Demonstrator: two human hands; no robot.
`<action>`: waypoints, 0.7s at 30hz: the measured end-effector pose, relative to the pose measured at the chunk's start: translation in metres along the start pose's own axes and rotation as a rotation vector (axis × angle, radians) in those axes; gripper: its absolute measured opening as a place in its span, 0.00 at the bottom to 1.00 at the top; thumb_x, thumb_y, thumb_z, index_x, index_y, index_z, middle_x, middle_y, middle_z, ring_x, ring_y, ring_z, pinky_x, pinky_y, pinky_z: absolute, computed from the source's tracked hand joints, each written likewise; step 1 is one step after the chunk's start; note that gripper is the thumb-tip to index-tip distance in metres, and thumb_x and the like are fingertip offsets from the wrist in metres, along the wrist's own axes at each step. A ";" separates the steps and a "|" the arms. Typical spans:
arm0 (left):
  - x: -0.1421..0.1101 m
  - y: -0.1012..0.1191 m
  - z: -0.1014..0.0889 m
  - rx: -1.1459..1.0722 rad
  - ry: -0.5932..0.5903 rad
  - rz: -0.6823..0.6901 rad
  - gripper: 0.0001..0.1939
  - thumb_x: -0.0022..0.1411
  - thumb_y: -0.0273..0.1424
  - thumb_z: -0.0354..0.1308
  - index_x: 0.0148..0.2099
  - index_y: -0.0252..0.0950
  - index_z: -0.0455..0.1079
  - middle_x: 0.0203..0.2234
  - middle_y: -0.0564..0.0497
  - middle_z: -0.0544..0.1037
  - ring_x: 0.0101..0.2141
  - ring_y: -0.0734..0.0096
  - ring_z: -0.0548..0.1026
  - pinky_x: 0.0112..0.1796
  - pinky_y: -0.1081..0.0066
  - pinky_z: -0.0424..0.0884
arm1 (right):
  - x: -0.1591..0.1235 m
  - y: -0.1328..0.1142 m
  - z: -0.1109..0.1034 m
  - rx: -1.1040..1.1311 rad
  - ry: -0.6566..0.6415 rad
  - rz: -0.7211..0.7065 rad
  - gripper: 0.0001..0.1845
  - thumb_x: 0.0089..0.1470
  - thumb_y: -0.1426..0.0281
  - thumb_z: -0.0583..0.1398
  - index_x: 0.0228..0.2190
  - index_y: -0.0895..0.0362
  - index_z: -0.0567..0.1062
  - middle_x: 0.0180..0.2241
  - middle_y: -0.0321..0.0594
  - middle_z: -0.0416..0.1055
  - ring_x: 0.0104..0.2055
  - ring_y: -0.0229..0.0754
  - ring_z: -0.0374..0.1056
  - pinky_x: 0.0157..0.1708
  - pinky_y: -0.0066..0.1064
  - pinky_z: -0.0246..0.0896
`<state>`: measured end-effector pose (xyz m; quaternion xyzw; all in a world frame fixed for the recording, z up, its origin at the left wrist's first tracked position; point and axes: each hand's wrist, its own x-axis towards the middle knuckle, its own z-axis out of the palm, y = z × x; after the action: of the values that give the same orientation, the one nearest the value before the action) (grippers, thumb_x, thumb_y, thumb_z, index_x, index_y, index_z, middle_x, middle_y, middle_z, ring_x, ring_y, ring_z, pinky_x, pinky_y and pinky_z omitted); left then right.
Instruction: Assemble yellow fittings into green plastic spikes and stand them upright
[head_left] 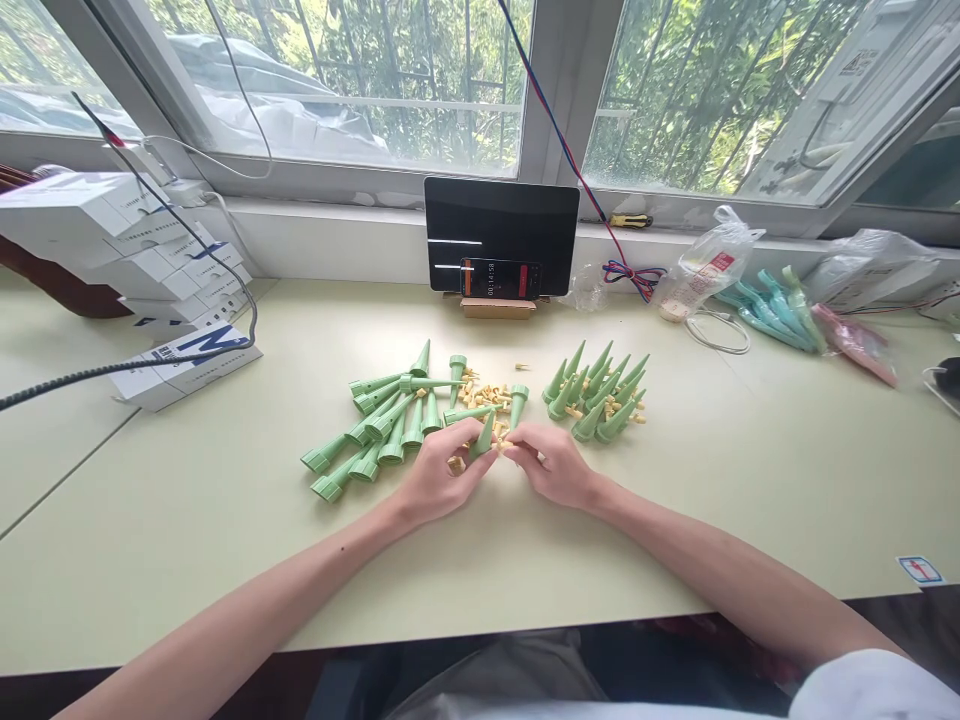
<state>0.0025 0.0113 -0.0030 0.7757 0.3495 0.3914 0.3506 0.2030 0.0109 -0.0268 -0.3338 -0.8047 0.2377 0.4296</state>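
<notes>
the left hand (448, 466) held a green cone (485, 436) between its thumb and fingers, with the tip of the cone pointing up. the right hand (553, 464) was close beside it, and its thumb and finger were pinching a tiny yellow piece (505, 447) at the side of the cone. the two hands nearly met over the pale table (480, 585).

just past the hands was a little heap of yellow bits (487, 398). one more green cone (518, 402) stood by the heap with its wide end up. to the left lay a messy pile of green cones (386, 420), some on their sides and some standing. to the right was a bunch of green cones with yellow bits (596, 392) poking out, most with their tips up. at the back, a phone (501, 279) leaned in front of a black tablet (502, 225). white boxes (169, 265) were stacked on the left side.
</notes>
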 end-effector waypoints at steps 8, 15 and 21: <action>-0.001 0.000 0.000 0.015 -0.018 0.029 0.09 0.66 0.34 0.55 0.34 0.35 0.67 0.28 0.49 0.71 0.29 0.71 0.69 0.24 0.74 0.65 | -0.001 0.001 -0.001 0.001 -0.063 0.029 0.21 0.69 0.63 0.48 0.24 0.56 0.67 0.21 0.34 0.63 0.23 0.35 0.57 0.25 0.28 0.54; 0.000 -0.001 0.000 -0.051 0.022 -0.050 0.11 0.66 0.37 0.56 0.34 0.35 0.68 0.29 0.48 0.72 0.29 0.71 0.70 0.24 0.75 0.67 | 0.001 -0.003 0.000 0.062 0.051 0.032 0.06 0.64 0.66 0.57 0.38 0.56 0.70 0.32 0.38 0.71 0.25 0.34 0.62 0.25 0.27 0.61; -0.001 -0.002 0.000 -0.012 -0.014 -0.029 0.09 0.66 0.35 0.55 0.35 0.35 0.68 0.27 0.50 0.70 0.27 0.72 0.68 0.23 0.75 0.63 | 0.001 -0.003 -0.002 0.015 0.013 0.013 0.11 0.66 0.66 0.54 0.32 0.56 0.69 0.26 0.36 0.68 0.24 0.36 0.59 0.25 0.28 0.58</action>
<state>0.0019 0.0117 -0.0054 0.7711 0.3559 0.3829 0.3635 0.2030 0.0100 -0.0237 -0.3375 -0.7979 0.2444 0.4355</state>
